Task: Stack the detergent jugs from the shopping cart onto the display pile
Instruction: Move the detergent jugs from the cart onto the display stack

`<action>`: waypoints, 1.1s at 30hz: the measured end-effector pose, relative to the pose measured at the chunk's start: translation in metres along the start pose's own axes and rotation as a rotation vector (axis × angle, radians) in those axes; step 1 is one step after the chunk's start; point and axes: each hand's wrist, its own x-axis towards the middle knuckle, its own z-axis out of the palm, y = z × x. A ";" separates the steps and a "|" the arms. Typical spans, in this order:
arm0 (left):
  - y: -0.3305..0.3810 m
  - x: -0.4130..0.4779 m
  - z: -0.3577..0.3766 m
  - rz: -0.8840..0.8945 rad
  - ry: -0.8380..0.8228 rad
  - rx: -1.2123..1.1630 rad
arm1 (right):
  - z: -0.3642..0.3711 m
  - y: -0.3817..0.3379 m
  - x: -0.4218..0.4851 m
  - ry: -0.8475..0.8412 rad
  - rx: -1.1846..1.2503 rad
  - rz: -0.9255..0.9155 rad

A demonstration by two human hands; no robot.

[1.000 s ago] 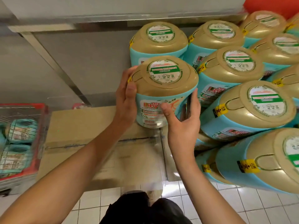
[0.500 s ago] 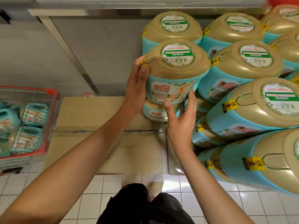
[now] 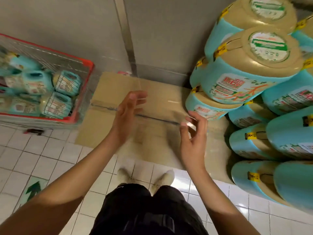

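Observation:
A display pile of turquoise detergent jugs with gold tops fills the right side. The jug (image 3: 250, 65) at the pile's left front sits on top of a lower jug (image 3: 208, 106). Both hands are off it and hold nothing. My left hand (image 3: 128, 114) hovers over the cardboard with its fingers straight. My right hand (image 3: 193, 134) is a little left of the pile, fingers loosely curled. The shopping cart (image 3: 79, 92), red-rimmed wire, stands at the left with several more turquoise jugs (image 3: 59, 92) lying inside.
A flat cardboard box (image 3: 160, 99) lies on the floor between cart and pile, against a grey wall with a metal strip (image 3: 128, 39). White floor tiles and my shoes (image 3: 145, 178) are below. A green arrow sticker (image 3: 33, 190) marks the floor at lower left.
Both hands let go of the jug they held against the pile and pulled back and down. The view swung down and left, bringing more of the cart into sight.

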 end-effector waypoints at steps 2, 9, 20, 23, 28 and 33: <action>-0.010 -0.021 -0.044 -0.066 0.073 0.003 | 0.029 -0.004 -0.008 -0.165 -0.050 0.008; -0.053 -0.101 -0.212 -0.156 0.357 -0.045 | 0.143 -0.028 -0.043 -0.598 -0.087 0.056; -0.074 -0.214 -0.385 -0.278 0.684 -0.016 | 0.312 -0.042 -0.096 -0.978 -0.118 0.051; -0.074 -0.222 -0.413 -0.302 0.727 -0.005 | 0.348 -0.047 -0.103 -1.074 -0.128 0.046; -0.063 -0.209 -0.451 -0.272 0.807 -0.025 | 0.402 -0.048 -0.104 -1.175 -0.108 0.083; -0.061 -0.187 -0.487 -0.273 0.862 -0.028 | 0.461 -0.038 -0.091 -1.178 -0.086 0.129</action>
